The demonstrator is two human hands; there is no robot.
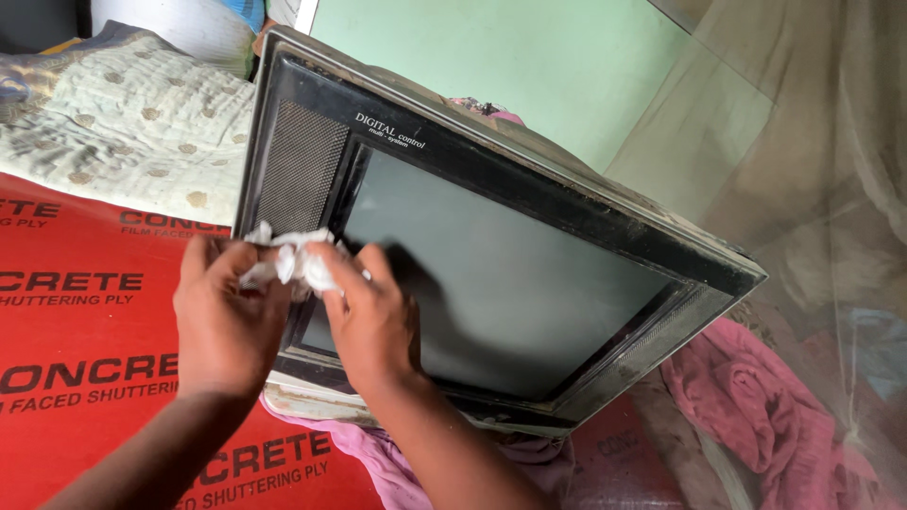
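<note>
An old black box television (pixel 529 283) with a dusty frame and dark grey screen lies tilted, screen up, on a red printed board (pixel 85 331). Both hands meet at the screen's lower left corner, next to the left speaker grille (pixel 298 165). My left hand (pixel 222 316) and my right hand (pixel 368 316) both pinch a crumpled white tissue (pixel 293 260) between the fingers. The tissue sits over the edge of the screen frame.
A pink cloth (pixel 756 397) lies under and to the right of the television. A cream quilted blanket (pixel 132 123) is at the upper left. A pale green wall (pixel 529 66) stands behind, and a sheer net curtain (pixel 822 189) hangs at right.
</note>
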